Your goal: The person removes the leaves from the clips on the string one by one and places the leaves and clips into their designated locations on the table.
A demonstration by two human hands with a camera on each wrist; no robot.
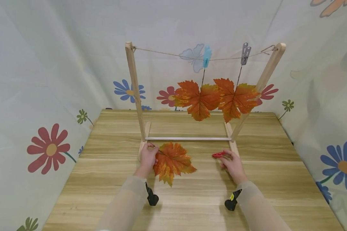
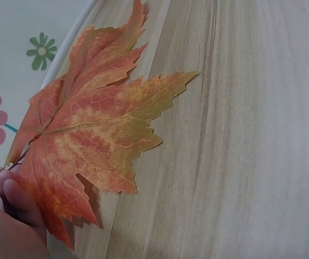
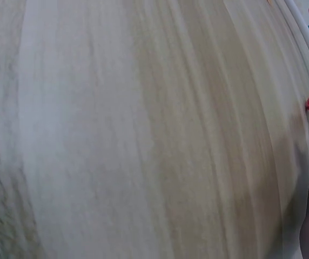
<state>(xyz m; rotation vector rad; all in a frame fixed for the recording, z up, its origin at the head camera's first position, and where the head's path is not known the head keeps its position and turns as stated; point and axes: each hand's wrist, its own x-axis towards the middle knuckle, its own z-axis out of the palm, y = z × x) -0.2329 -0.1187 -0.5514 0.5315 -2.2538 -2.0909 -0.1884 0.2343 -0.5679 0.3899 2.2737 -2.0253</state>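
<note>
Head: left hand [image 1: 146, 158] pinches artificial maple leaf [image 1: 173, 162] over tabletop [image 1: 192, 202], right hand [image 1: 233, 163] pinches red clothespin [image 1: 218, 155]. Left wrist: fingers [image 2: 22, 203] on stem [image 2: 20, 156] — leaf looks light, floppy, hold it there. Right wrist: clothespin cut off at edge — exact grip can't tell

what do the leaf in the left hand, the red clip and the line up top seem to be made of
Leaf: probably printed fabric with a matte face; the left wrist view shows fine, cloth-like ridges.
Red clip: likely plastic, judging by its even, solid colour; finish hard to tell.
Line: seemingly twine, dull tan, with loose ends by the right post.
</note>
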